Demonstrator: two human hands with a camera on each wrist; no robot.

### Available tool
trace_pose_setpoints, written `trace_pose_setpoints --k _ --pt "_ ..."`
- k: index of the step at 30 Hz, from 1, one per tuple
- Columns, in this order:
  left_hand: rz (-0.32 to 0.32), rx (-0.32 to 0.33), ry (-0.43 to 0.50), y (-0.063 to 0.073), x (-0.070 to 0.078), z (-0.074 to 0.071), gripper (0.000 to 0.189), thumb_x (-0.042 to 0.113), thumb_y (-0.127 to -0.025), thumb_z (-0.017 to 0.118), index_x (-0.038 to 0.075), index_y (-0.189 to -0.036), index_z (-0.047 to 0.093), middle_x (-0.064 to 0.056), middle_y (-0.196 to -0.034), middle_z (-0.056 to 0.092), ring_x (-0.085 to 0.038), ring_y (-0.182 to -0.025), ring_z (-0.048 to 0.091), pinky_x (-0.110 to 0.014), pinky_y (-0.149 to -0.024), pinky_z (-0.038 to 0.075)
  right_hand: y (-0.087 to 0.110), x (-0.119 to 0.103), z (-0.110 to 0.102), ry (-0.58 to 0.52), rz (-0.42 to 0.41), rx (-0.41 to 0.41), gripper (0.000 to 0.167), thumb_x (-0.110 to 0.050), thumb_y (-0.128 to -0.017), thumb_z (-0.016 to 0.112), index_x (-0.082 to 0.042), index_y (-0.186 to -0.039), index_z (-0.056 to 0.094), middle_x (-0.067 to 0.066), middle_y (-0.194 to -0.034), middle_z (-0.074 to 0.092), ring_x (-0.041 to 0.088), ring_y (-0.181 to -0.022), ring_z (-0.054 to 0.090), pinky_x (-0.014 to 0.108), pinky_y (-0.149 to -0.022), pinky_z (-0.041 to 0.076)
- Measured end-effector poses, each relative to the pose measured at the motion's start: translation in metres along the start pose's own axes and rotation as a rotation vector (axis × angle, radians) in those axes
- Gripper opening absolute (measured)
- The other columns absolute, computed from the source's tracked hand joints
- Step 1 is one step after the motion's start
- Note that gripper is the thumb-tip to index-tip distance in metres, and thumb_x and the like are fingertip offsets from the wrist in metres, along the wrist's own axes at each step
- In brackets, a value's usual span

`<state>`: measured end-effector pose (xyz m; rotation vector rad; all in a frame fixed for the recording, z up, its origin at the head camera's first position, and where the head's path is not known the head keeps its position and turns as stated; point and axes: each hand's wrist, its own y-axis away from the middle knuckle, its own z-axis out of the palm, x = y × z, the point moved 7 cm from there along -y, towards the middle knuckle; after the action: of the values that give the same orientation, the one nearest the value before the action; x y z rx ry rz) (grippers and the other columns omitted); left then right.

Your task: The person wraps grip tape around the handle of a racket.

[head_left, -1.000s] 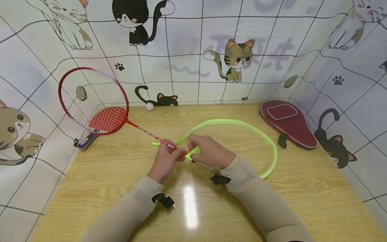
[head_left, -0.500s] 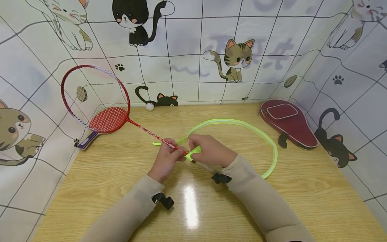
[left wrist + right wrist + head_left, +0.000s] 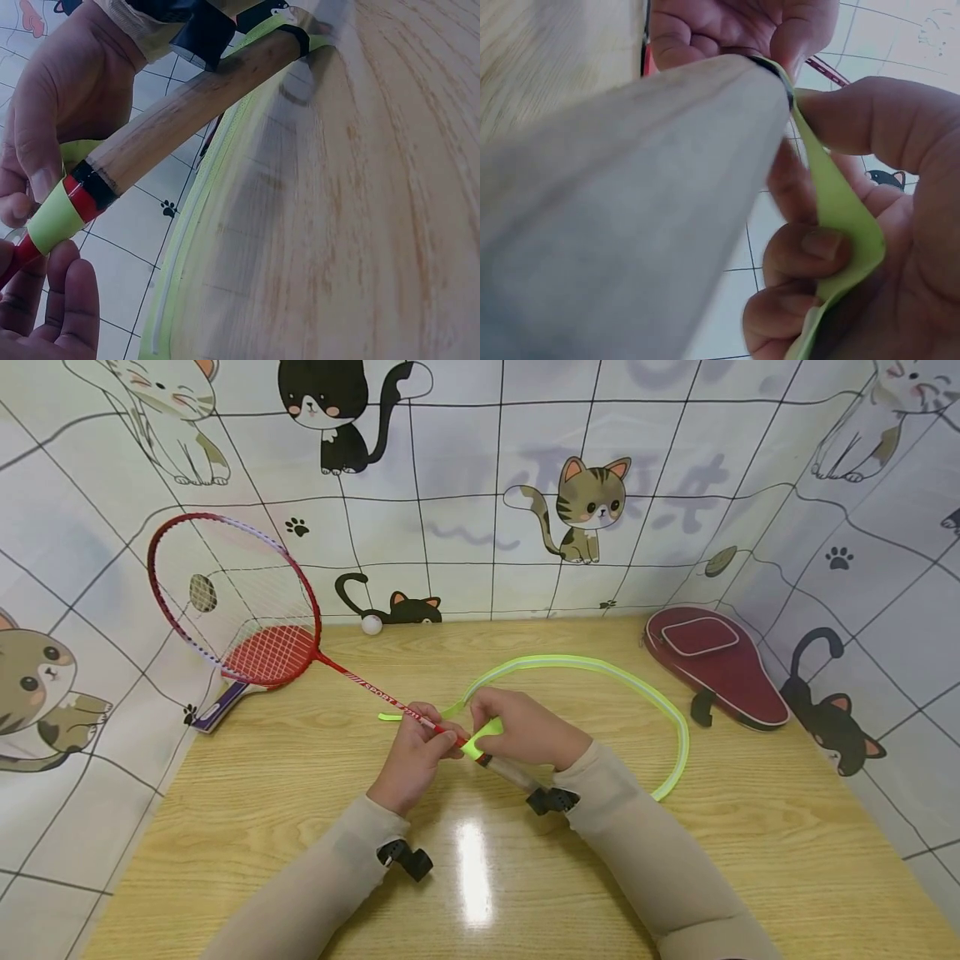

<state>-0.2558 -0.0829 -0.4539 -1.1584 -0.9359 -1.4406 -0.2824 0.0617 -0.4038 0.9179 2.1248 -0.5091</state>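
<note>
A red badminton racket point(image 3: 360, 682) slants across the head view, its strung head raised to the upper left and its bare wooden handle point(image 3: 187, 124) toward the right forearm. My left hand point(image 3: 415, 750) pinches the red shaft just above the handle. A neon yellow-green tape point(image 3: 56, 223) wraps the red cone beside a black band at the handle's top. Between thumb and curled fingers, my right hand point(image 3: 527, 728) holds the tape point(image 3: 844, 217) taut off the cone. The tape's long remainder point(image 3: 678, 735) loops over the table behind the right hand.
A red table tennis paddle point(image 3: 273, 652) lies at the back left, partly seen through the racket strings. A white ball point(image 3: 371, 624) sits by the back wall. At the back right rests a dark red paddle case point(image 3: 693, 647). Cat-print walls enclose the table point(image 3: 300, 793).
The racket head has risen slightly in view. My right hand has shifted a little right with the tape, and more of the handle's top shows below it. My left hand stays nearly in place.
</note>
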Motion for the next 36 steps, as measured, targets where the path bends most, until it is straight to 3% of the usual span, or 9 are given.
trace_pose_setpoints --k 7,16,26,31,36 --pt "0.004 -0.012 -0.003 0.0008 0.0021 0.0009 0.031 -0.012 -0.101 0.048 0.014 -0.105 0.032 -0.001 -0.089 0.073 -0.011 -0.088 0.07 -0.028 -0.08 0.058 0.0005 -0.001 0.0027 -0.013 0.011 -0.063 0.019 -0.002 -0.091 0.072 -0.011 -0.1 0.059 -0.001 -0.107 0.072 0.023 -0.115 0.071 0.049 -0.103 0.052" --pt "0.0 0.005 -0.016 0.0011 0.0021 -0.0007 0.031 -0.012 -0.1 0.048 0.014 -0.105 0.032 0.0 -0.089 0.074 -0.012 -0.087 0.07 -0.029 -0.079 0.058 0.001 -0.0017 0.0034 0.018 0.023 -0.021 0.019 -0.004 -0.089 0.075 -0.006 -0.095 0.057 -0.002 -0.102 0.071 0.023 -0.114 0.067 0.05 -0.1 0.052" --pt "-0.036 0.083 -0.046 -0.0007 -0.0025 -0.0051 0.029 -0.01 -0.1 0.052 0.012 -0.107 0.035 -0.005 -0.091 0.063 -0.014 -0.083 0.067 -0.029 -0.078 0.059 0.0017 -0.0045 0.0033 0.047 0.024 0.001 0.018 -0.004 -0.087 0.074 -0.005 -0.093 0.057 -0.003 -0.1 0.071 0.021 -0.106 0.067 0.044 -0.094 0.052" --pt "-0.087 0.127 -0.104 -0.0008 -0.0059 -0.0076 0.038 -0.004 -0.097 0.061 0.009 -0.117 0.032 -0.011 -0.09 0.07 -0.017 -0.068 0.071 -0.031 -0.07 0.062 0.0008 -0.0033 0.0071 0.046 0.02 0.007 0.017 -0.003 -0.087 0.074 -0.005 -0.093 0.058 -0.004 -0.099 0.07 0.019 -0.107 0.067 0.047 -0.096 0.054" --pt "-0.143 0.149 -0.19 0.0019 -0.0061 -0.0077 0.062 0.005 -0.095 0.072 0.001 -0.135 0.025 -0.015 -0.09 0.067 -0.022 -0.064 0.074 -0.035 -0.066 0.063 0.0014 -0.006 0.0088 0.084 0.011 0.017 0.017 -0.002 -0.085 0.071 -0.004 -0.094 0.057 -0.002 -0.1 0.07 0.023 -0.106 0.066 0.042 -0.091 0.053"
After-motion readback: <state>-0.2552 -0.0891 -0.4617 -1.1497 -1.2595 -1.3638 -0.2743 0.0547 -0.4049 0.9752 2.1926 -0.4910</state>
